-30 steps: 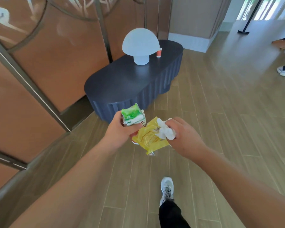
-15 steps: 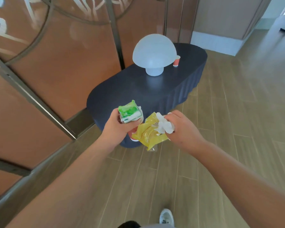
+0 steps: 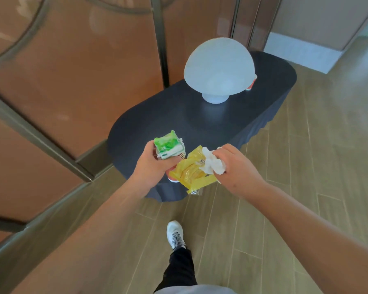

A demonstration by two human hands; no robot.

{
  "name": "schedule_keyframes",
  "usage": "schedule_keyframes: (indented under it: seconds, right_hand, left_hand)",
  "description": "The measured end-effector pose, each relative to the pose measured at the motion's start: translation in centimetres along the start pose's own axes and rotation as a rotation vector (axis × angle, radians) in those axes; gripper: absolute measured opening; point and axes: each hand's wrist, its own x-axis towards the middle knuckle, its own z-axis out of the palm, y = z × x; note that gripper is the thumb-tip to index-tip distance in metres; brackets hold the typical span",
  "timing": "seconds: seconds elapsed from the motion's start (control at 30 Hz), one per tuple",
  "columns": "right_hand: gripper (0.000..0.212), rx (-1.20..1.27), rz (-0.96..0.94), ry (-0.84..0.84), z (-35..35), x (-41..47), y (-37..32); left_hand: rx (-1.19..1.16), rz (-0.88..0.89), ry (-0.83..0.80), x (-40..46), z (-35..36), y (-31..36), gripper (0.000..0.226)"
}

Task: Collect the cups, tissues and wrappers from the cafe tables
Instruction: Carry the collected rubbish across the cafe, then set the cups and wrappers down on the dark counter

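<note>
Poking above left hand (image 3: 152, 166) grip: green tissue pack (image 3: 168, 145), cup (image 3: 174, 172) beneath.

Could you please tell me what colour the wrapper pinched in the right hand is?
Yellow: the wrapper in the right hand shows clearly in the head view.

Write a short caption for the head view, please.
Left hand gripping green wrapper, right hand holding tissue and yellow wrapper.
</note>
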Motion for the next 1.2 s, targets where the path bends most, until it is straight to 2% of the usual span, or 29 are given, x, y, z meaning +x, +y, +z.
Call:
schedule_keyframes:
  seconds: [0.2, 0.33, 0.5, 0.93, 1.2]
  right_hand:
    - [0.016, -0.045, 0.119, -0.063, 2.6, 10.4, 3.0]
    - [0.028, -0.05, 0.152, -0.088, 4.0, 17.7, 3.9]
    - [0.029, -0.046, 0.187, -0.156, 5.8, 23.7, 5.5]
    - [0.011, 0.014, 0.136, -0.42, 14.5, 35.1, 12.4]
    - [0.026, -0.05, 0.11, -0.558, 20.6, 38.7, 16.9]
  left_hand:
    - [-0.024, -0.026, -0.035, 12.5, -1.0, -1.2, 0.052]
    - [-0.061, -0.039, -0.034, 19.9, -2.7, -1.3, 0.055]
    - [-0.067, -0.066, -0.024, 26.6, -4.4, -2.1, 0.056]
    - [-0.002, -0.167, 0.182, 36.4, -4.7, -9.1, 0.061]
    - [-0.05, -0.235, 0.31, 39.0, -1.7, -13.8, 0.066]
